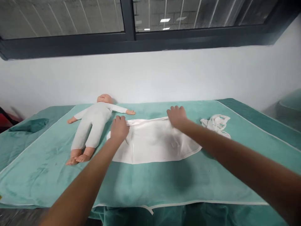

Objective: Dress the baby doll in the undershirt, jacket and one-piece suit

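A white cloth garment (pixel 152 142) lies spread over the green bed cover, its far edge pulled fairly straight between my hands. My left hand (pixel 119 128) is closed on the far left corner of it. Toward the far right part of the same edge, my right hand (pixel 176 116) grips the fabric with curled fingers. Left of the garment, a baby doll (pixel 92 121) in a white cloth body lies on its back, head toward the wall. Beyond my right forearm sits a crumpled white cloth with small coloured marks (pixel 217 122).
A green plush cover (pixel 145 185) with pale piping spreads over the bed, and its near edge hangs down in front. A white wall (pixel 150 78) stands directly behind, below a dark-framed window (pixel 131 37). Something red and black (pixel 7 121) shows at the far left.
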A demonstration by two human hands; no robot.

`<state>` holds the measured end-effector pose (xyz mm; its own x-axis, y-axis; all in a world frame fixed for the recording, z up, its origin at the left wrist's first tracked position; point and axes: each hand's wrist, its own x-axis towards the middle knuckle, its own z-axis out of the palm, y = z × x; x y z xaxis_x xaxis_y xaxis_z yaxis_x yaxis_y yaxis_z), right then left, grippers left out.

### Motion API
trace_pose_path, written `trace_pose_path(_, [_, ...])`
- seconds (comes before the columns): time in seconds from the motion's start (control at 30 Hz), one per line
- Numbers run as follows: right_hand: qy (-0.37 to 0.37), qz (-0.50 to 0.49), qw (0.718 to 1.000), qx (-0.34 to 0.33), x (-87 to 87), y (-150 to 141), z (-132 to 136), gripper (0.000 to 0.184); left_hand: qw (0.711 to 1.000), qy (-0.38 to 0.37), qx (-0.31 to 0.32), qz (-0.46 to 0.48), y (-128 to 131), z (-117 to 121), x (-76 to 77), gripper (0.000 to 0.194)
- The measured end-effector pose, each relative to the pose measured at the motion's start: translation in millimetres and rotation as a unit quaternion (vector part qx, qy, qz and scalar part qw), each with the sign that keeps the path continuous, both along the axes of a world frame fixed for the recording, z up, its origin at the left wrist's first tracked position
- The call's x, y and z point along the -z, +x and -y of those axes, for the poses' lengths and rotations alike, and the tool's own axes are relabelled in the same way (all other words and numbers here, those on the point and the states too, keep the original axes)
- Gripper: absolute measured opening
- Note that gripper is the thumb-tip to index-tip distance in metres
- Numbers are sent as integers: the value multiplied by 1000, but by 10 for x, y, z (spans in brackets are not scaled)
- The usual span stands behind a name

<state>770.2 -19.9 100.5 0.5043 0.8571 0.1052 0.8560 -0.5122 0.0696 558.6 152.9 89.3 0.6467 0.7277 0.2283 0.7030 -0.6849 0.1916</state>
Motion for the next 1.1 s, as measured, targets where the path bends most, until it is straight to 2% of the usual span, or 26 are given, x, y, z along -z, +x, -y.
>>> trace_pose_path(0.07, [26,-13,999,-19,311,-242,-108,43,998,31,61,17,104,116,264,38])
trace_pose_path(0.13, [42,-50,997,-44,618,-435,-208,43,988,-8,151,27,221,243,485,38])
trace_pose_path(0.17, [50,-64,996,-45,750,-490,-261,45,984,-40,170,32,287,292,571,36])
trace_pose_path(0.23, [76,-87,993,-23,943,-502,-375,53,983,-78,162,30,428,341,683,30])
trace_pose_path(0.3, [103,-101,989,12,1041,-410,-487,59,990,-93,102,21,564,327,721,29])
trace_pose_path(0.4, [146,-98,984,19,1069,-225,-612,61,994,-105,25,23,729,259,688,41])
trace_pose_path(0.5, [182,-69,979,-52,1057,-95,-673,61,992,-105,-8,62,846,208,638,54])
trace_pose_path(0.6, [170,-63,978,-107,1061,20,-706,61,988,-123,-36,88,939,162,669,55])
trace_pose_path(0.87, [111,-147,983,-25,1179,296,-823,69,992,-83,31,85,1058,24,1036,57])
trace_pose_path(1.0, [92,-147,985,-16,1199,240,-837,70,994,-78,35,64,1030,40,1047,58])
trace_pose_path(1.1, [89,-138,986,-16,1192,162,-816,71,995,-73,62,39,970,74,1010,58])
